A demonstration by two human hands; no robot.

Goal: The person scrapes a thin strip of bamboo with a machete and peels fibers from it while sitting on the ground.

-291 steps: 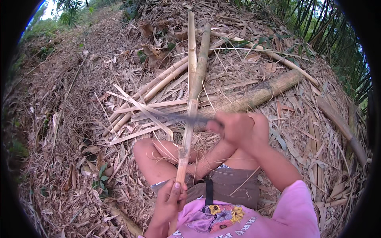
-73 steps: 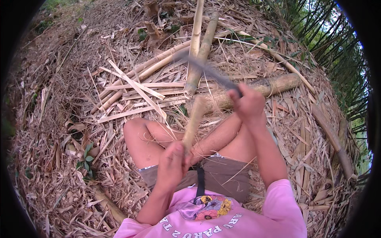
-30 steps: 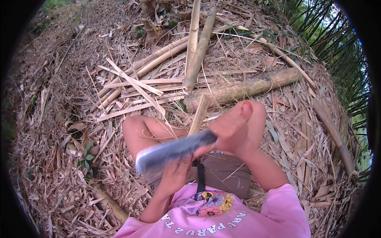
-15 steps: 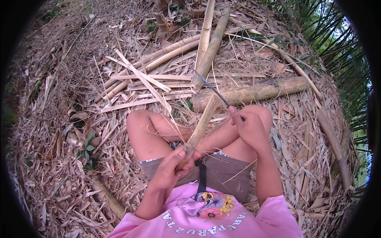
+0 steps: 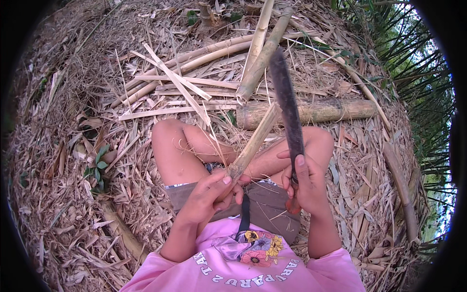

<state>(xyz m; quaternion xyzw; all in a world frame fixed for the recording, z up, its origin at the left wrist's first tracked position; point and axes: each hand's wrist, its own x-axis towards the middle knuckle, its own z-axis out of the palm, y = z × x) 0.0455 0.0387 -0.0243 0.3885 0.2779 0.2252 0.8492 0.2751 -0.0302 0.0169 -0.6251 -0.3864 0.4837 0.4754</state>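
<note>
In front of my lap, my left hand is wrapped round the near end of a split bamboo piece, which slants up and away to the right. The handle of a long machete is in my right hand. Its dark blade stands out away from me, with the broad side showing, and passes close by the far end of the bamboo; whether they touch I cannot tell. A reddish handle end shows below the right hand. Thin curled shavings hang near the left hand and lie over my crossed legs.
Beyond my knees lies a thick bamboo log, with a bamboo pole resting near its left end. Several split bamboo strips are piled at the far left. Another bamboo pole lies at right. Dry leaves and shavings cover the ground.
My right hand has come nearer to my body and turned the machete from edge-on to broad side, its blade now upright. The left hand and bamboo piece have shifted slightly.
</note>
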